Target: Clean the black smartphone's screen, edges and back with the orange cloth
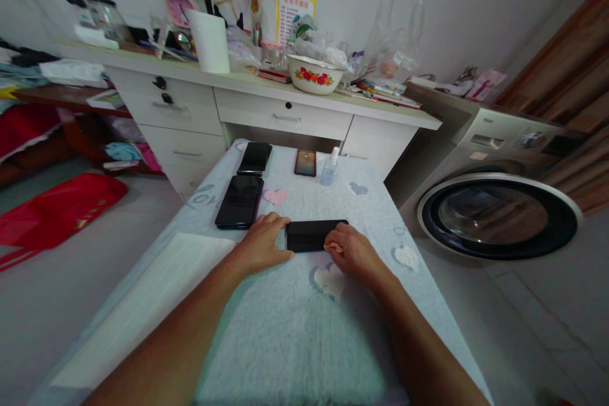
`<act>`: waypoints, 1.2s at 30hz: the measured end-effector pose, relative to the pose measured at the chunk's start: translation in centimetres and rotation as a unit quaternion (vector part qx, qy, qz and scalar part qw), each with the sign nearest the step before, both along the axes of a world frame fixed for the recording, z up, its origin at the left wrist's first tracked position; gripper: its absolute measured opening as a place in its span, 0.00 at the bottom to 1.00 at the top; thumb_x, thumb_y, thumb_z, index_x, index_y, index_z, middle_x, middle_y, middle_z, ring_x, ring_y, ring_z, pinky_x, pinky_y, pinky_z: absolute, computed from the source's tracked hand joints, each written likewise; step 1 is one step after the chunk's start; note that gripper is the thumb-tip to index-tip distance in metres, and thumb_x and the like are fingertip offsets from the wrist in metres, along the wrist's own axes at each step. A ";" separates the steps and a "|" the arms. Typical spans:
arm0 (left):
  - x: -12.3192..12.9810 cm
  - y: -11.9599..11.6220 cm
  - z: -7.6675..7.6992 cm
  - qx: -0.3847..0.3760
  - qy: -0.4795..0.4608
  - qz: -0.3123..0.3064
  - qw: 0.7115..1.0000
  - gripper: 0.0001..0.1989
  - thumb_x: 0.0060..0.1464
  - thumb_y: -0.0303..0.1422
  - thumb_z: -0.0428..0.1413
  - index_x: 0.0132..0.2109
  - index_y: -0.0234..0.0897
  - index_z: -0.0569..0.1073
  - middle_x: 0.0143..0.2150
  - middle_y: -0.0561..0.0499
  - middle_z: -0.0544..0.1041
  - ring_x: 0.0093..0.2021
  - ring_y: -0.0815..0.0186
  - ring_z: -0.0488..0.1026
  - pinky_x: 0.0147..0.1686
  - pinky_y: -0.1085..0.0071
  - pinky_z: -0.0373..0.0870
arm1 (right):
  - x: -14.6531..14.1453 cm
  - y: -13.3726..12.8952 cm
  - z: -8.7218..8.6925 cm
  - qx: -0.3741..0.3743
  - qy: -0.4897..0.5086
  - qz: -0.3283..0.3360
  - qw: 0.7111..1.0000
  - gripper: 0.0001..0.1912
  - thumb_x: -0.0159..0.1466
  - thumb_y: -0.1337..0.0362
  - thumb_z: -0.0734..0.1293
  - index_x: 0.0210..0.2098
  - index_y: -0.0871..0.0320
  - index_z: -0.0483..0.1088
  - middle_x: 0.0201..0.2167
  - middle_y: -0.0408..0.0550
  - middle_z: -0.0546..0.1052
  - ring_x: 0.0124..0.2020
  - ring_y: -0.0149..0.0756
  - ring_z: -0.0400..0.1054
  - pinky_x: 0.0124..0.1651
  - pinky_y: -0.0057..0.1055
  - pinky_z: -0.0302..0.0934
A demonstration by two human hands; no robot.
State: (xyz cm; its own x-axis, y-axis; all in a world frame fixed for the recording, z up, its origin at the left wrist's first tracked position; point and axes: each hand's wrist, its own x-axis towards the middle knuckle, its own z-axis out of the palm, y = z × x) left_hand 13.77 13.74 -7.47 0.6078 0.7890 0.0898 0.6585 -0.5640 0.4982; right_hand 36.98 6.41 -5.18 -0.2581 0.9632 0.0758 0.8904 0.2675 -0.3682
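Head view: a dark phone (308, 236) lies flat on the cloth-covered tabletop (285, 342), between the two hands, its long axis running left to right. The left hand (264, 245) is at its left end, thumb and fingers spread about the corners; whether they grip it cannot be told. The right hand (356, 255) is closed on a small orange cloth (333, 247) at the phone's right end, near the lower corner. Neither hand is clearly nearer; each is at one end. Beyond the left hand lie a larger black device (239, 202) and another dark device (255, 158). A brown-toned phone (305, 163) and a clear spray bottle (329, 168), upright, are farther off.
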 end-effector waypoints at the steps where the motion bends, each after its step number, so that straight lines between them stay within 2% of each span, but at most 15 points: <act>1: 0.0 0.0 0.0 -0.002 0.001 0.003 1.000 0.31 0.43 0.39 0.59 0.55 0.36 0.65 0.48 0.45 0.68 0.52 0.54 0.65 0.55 0.61 0.61 | -0.3 0.0 0.0 0.000 -0.005 0.005 1.000 0.07 0.60 0.72 0.63 0.35 0.58 0.72 0.35 0.47 0.69 0.39 0.33 0.63 0.41 0.28 0.55; 6: -0.1 0.0 0.0 -0.017 0.007 -0.001 1.000 0.32 0.42 0.32 0.56 0.57 0.34 0.64 0.50 0.43 0.67 0.54 0.55 0.64 0.57 0.62 0.59 | -1.9 0.2 0.2 0.010 -0.036 0.025 0.999 0.07 0.61 0.72 0.63 0.35 0.58 0.72 0.36 0.47 0.70 0.40 0.34 0.62 0.41 0.28 0.54; 13: -0.3 0.4 -0.5 -0.032 -0.001 -0.004 0.999 0.31 0.44 0.21 0.46 0.58 0.33 0.64 0.52 0.44 0.68 0.56 0.59 0.63 0.58 0.63 0.58 | -4.0 1.2 0.6 0.022 -0.083 0.086 0.993 0.06 0.62 0.71 0.63 0.34 0.58 0.72 0.34 0.47 0.70 0.38 0.34 0.62 0.38 0.28 0.53; 20: -0.2 0.5 -0.6 -0.029 -0.017 -0.003 0.999 0.31 0.44 0.18 0.44 0.56 0.35 0.66 0.49 0.45 0.69 0.55 0.61 0.64 0.56 0.64 0.61 | -6.0 2.2 1.2 0.019 -0.074 0.120 0.990 0.07 0.62 0.69 0.62 0.34 0.58 0.73 0.33 0.48 0.71 0.37 0.35 0.64 0.38 0.28 0.54; 31: -0.2 0.5 -0.8 -0.025 -0.029 0.003 0.999 0.30 0.43 0.18 0.44 0.55 0.36 0.66 0.48 0.46 0.69 0.53 0.62 0.65 0.56 0.65 0.62 | -4.1 2.0 0.5 0.002 -0.024 0.095 0.995 0.07 0.59 0.73 0.64 0.33 0.57 0.72 0.32 0.44 0.69 0.36 0.31 0.62 0.38 0.26 0.52; 36: -0.2 0.7 -0.9 -0.023 -0.033 -0.003 0.999 0.30 0.44 0.18 0.44 0.55 0.36 0.67 0.48 0.45 0.69 0.54 0.61 0.65 0.56 0.64 0.62 | -4.3 2.0 0.2 0.013 -0.017 0.093 0.995 0.07 0.59 0.73 0.64 0.33 0.57 0.72 0.32 0.45 0.69 0.37 0.32 0.62 0.39 0.27 0.53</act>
State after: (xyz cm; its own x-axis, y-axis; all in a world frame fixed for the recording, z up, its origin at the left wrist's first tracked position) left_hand 13.55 14.41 -8.38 0.6060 0.7899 0.0939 0.6207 -0.5434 0.5652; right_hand 32.64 8.40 -4.96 -0.4345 0.8963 0.0885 0.8365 0.4380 -0.3291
